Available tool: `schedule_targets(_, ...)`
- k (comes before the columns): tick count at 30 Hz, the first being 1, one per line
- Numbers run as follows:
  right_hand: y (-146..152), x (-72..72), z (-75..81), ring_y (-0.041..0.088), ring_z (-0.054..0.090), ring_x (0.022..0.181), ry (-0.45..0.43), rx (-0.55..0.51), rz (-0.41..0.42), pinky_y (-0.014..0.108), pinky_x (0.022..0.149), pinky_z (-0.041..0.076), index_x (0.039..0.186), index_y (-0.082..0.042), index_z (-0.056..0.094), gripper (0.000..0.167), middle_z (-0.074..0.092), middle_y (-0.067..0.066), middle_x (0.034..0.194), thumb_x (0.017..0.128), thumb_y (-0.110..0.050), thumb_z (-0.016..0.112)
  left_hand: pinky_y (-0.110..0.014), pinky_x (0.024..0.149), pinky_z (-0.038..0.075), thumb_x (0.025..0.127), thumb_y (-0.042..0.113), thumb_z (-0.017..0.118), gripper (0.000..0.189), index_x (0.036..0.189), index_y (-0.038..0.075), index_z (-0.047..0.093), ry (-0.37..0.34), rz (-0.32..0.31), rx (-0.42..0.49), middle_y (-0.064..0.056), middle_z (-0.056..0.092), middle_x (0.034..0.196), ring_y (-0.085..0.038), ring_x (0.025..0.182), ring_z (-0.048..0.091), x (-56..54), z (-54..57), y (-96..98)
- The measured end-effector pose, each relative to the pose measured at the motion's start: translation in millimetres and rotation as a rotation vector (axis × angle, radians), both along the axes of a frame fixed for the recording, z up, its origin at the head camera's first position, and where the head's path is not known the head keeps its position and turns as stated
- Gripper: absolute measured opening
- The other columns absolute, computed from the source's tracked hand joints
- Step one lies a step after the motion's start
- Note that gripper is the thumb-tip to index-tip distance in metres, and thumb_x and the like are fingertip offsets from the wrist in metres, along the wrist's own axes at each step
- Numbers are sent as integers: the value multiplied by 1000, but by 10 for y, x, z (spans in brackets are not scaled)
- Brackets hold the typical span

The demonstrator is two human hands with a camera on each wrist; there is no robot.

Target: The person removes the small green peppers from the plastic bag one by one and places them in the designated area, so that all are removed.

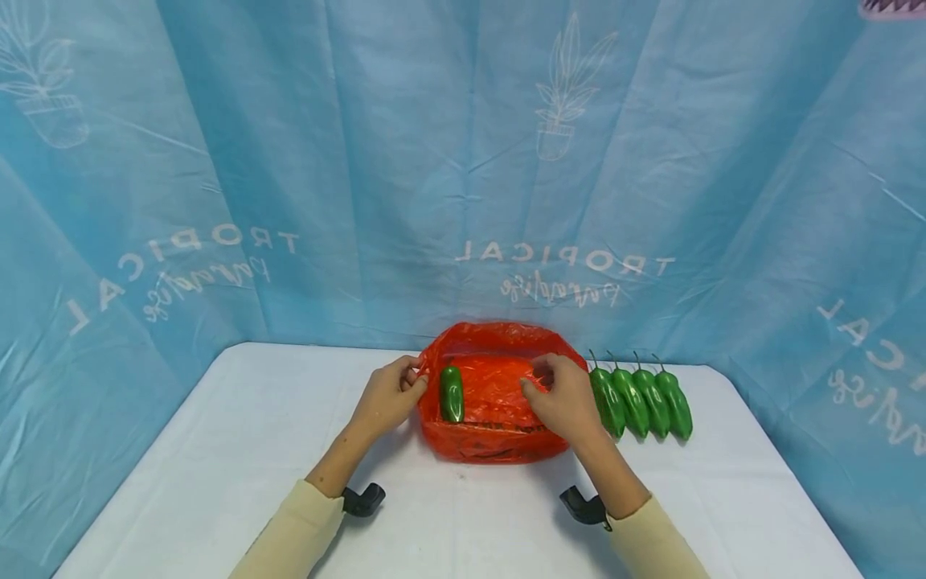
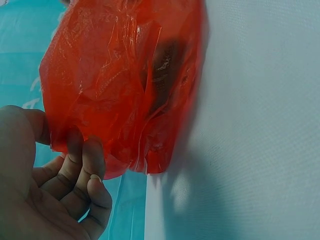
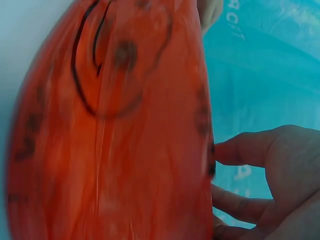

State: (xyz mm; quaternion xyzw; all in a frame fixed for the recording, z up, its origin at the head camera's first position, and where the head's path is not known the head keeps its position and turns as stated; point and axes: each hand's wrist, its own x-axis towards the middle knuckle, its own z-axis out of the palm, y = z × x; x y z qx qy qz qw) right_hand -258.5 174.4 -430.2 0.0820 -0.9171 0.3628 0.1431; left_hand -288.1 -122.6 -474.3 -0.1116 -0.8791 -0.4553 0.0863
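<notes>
A red plastic bag (image 1: 499, 446) lies on the table with its mouth spread. Inside it, toward the left, is one green chili pepper (image 1: 452, 394); its dark shape shows through the plastic in the left wrist view. At the bag's left rim my left hand (image 1: 387, 394) pinches the plastic between thumb and fingers, as the left wrist view (image 2: 65, 170) also shows. My right hand (image 1: 567, 398) is over the right side of the bag's mouth, thumb and fingertips apart, holding nothing visible. In the right wrist view, the bag's printed side hides part of its fingertips.
Several green chili peppers (image 1: 640, 402) lie in a row right of the bag, stems pointing away. A white cloth (image 1: 463, 523) covers the table. Behind stands a blue printed curtain (image 1: 405, 185). Black wrist mounts (image 1: 364, 500) jut inward from both forearms.
</notes>
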Motion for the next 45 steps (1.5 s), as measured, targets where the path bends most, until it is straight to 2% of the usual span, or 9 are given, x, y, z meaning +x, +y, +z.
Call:
schedule_targets(6, -274, -10, -34, 28, 70, 95, -76, 21, 27, 44, 83, 61, 126, -4, 71, 41, 74, 11, 113, 91, -22, 83, -27, 62, 49, 98, 15, 67, 30, 125, 1, 70, -3, 3, 1, -1, 65, 83, -15, 69, 58, 22, 5, 11)
schedule_targets(12, -480, -56, -86, 24, 71, 92, -119, 14, 81, 43, 81, 62, 126, -3, 71, 40, 75, 14, 115, 92, -21, 82, -26, 61, 49, 98, 14, 67, 28, 122, 1, 70, 3, -2, -2, -1, 65, 82, -15, 69, 57, 14, 8, 7)
schedule_targets(22, -728, -137, -121, 31, 71, 103, -200, 44, 156, 48, 86, 61, 134, -1, 67, 45, 73, 18, 119, 95, -21, 79, -26, 61, 48, 98, 14, 66, 28, 122, 1, 70, 22, -12, -4, 0, 65, 82, -14, 68, 57, -7, 28, -3)
schedule_targets(29, -884, -182, -172, 30, 71, 100, -245, 60, 139, 46, 82, 63, 133, 1, 67, 48, 74, 16, 114, 94, -22, 81, -26, 60, 48, 97, 13, 67, 28, 123, 0, 70, 4, -16, 10, -1, 65, 81, -14, 67, 56, 9, 30, 9)
schedule_targets(36, -991, -230, -270, 24, 65, 85, -250, 66, 107, 41, 74, 62, 130, 4, 65, 50, 70, 13, 98, 91, -22, 84, -25, 59, 48, 97, 13, 67, 29, 123, 0, 70, -2, -13, 4, -1, 64, 82, -14, 67, 56, 22, 23, 23)
schedule_targets(42, -1036, -240, -362, 22, 64, 80, -224, 85, 98, 39, 70, 61, 123, 4, 65, 51, 71, 17, 100, 89, -27, 87, -25, 58, 47, 97, 13, 67, 30, 124, 1, 70, 16, -13, -5, 0, 65, 82, -13, 66, 57, 21, 25, 23)
schedule_targets(45, -1058, -244, -389, 23, 64, 82, -215, 85, 84, 40, 72, 62, 125, 5, 64, 54, 71, 17, 100, 89, -28, 88, -26, 58, 47, 96, 12, 66, 29, 123, 0, 70, 16, -13, -9, 0, 65, 82, -13, 66, 56, 27, 23, 23)
